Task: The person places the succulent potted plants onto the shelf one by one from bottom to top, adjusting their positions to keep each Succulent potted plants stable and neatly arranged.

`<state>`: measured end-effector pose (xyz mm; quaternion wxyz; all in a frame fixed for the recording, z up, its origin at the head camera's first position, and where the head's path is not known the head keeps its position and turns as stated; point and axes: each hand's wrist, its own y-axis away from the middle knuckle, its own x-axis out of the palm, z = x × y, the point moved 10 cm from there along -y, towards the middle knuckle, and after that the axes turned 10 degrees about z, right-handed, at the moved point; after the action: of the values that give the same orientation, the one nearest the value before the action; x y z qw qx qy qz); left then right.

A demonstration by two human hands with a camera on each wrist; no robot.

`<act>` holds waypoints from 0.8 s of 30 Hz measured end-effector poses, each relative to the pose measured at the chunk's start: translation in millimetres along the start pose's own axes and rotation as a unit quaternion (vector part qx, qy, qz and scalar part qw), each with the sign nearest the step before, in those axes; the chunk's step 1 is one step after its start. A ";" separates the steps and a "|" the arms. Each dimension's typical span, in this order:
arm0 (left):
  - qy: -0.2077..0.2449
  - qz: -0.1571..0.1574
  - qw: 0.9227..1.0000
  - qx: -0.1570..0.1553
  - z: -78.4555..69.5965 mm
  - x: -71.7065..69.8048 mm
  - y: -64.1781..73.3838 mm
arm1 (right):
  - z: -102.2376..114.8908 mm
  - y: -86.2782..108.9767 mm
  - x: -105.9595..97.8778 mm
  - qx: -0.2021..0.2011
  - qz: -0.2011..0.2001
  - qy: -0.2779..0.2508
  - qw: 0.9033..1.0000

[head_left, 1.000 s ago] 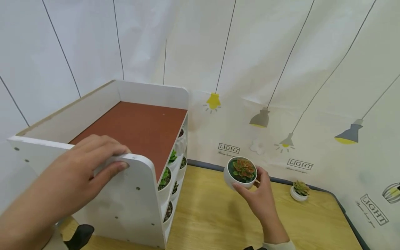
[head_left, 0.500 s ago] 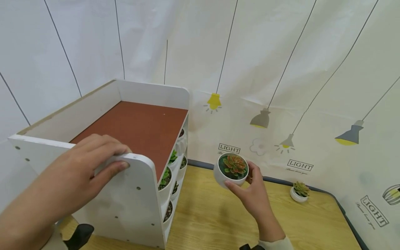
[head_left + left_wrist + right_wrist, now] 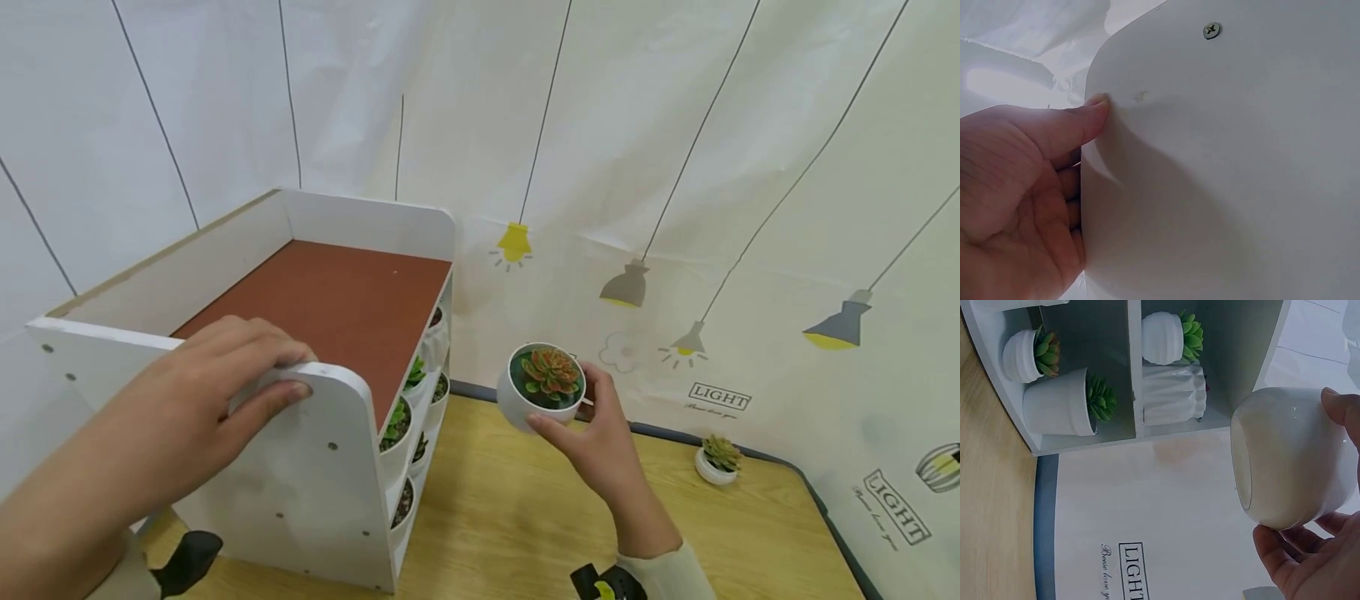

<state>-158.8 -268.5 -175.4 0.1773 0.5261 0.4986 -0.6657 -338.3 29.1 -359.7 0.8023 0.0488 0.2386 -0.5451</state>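
My left hand grips the top edge of the near side panel of a white shelf unit, thumb outside and fingers over the inner side. In my right hand is a round white pot holding an orange-green succulent, lifted above the table and tilted toward me. From the right wrist view, only the white pot shows, with thumb and fingers round its sides. To its left, potted succulents stand in the shelf's compartments, among them a ribbed white pot and a tapered white pot.
The shelf unit has a reddish-brown top board inside raised white edges. A small potted succulent stands at the right on the wooden table. Behind the table hangs a pale sheet printed with lamps.
My right hand has carried the potted succulent to the left and slightly up, toward the shelf unit. The left hand keeps its grip on the panel.
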 end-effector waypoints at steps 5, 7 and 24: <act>0.006 0.003 1.000 0.008 1.0 0.3 -1.6 | 11.5 -4.0 0.5 -0.010 0.010 -0.003 1.000; 0.007 0.004 1.000 0.013 1.1 0.7 -2.6 | 15.3 -5.1 1.6 -0.006 0.015 -0.003 1.000; -0.034 0.035 0.999 0.005 -1.1 -2.4 -5.6 | 52.2 -18.9 12.0 -0.028 0.045 -0.003 0.999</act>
<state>-161.6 -265.8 -170.6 0.2151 0.5211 0.4703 -0.6790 -334.5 -6.4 -315.6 0.8277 0.0352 0.2494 -0.5015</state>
